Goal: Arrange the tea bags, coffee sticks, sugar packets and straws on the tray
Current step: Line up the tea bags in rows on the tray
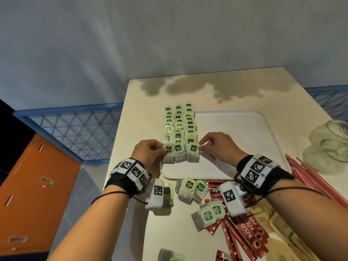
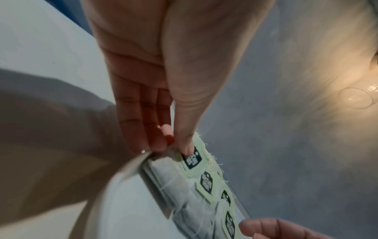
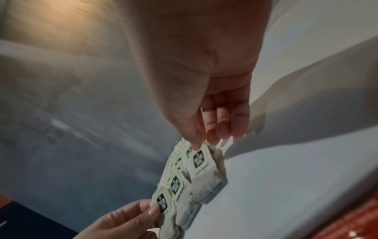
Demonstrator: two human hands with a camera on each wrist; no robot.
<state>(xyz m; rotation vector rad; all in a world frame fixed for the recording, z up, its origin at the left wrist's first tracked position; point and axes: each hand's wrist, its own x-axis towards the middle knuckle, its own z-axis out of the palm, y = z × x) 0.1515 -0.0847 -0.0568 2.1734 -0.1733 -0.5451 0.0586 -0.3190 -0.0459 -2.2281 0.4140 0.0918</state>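
Observation:
Tea bags (image 1: 178, 127) with green tags lie in three columns along the left side of a white tray (image 1: 244, 147). My left hand (image 1: 150, 149) pinches the nearest tea bag of the left column (image 1: 168, 153), its thumb (image 2: 185, 142) on the green tag (image 2: 192, 159). My right hand (image 1: 216, 146) pinches the nearest tea bag of the right column (image 1: 193, 153) at its top edge, thumb (image 3: 194, 139) on that tag (image 3: 199, 159). Loose tea bags (image 1: 190, 191), red coffee sticks (image 1: 243, 234), brown sugar packets (image 1: 278, 223) and red straws (image 1: 310, 178) lie on the table near me.
The cream table (image 1: 226, 87) has a dark stain at its far end. Two glass jars (image 1: 327, 144) stand at the tray's right. A blue wire rack (image 1: 75, 129) and an orange cabinet (image 1: 37, 185) sit left of the table.

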